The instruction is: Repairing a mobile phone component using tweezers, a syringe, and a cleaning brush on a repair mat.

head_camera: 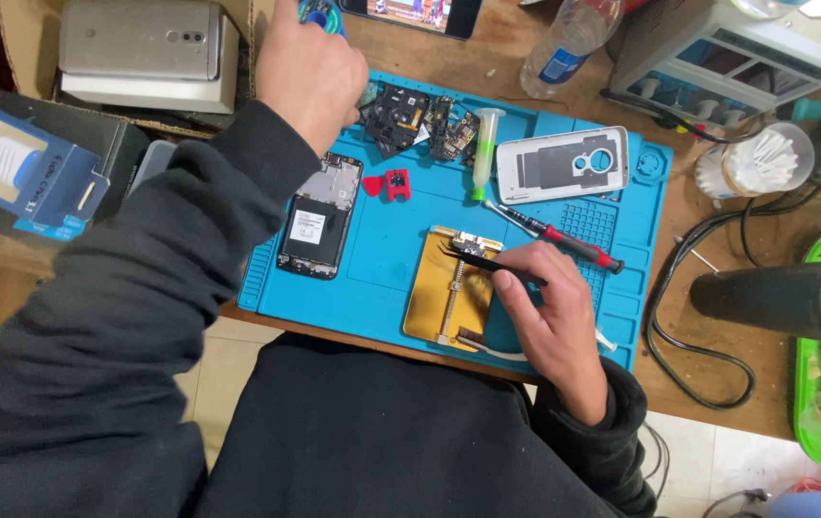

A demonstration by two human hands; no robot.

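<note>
Dark sleeves and a dark lap fill the bottom of the view. Just beyond them the right hand (549, 312) rests on the blue work mat (381, 269), its thumb and forefinger pinched on black tweezers (492, 267). The tweezer tips reach left onto a small circuit board (473, 247) clamped at the top of a gold-coloured holder (449, 288), which lies near the mat's front edge.

That board looks small, dark and densely populated, and it sits only in the holder's upper clamp. A judgement: if the tweezers press sideways or slip, the points could scrape parts off it or flick it out of the clamp, since the hand steadies itself only on its heel.

Behind the hand a red-handled screwdriver (564, 242) lies slantwise, close enough to be knocked and rolled. To the left an opened phone (319, 216) lies face down with its insides showing, with a red pick (373, 185) and a small red block (397, 183) just beside it.

Farther back the left hand (305, 72) stretches across the mat's far corner towards something round and blue-green (319, 14); its fingers curl away from the camera, and I cannot tell whether they grip anything. Its sleeve passes over the opened phone and could drag across it. Loose black boards (420, 120), a green-tipped syringe (485, 149) and a white back cover (562, 163) lie along the far edge.
</note>
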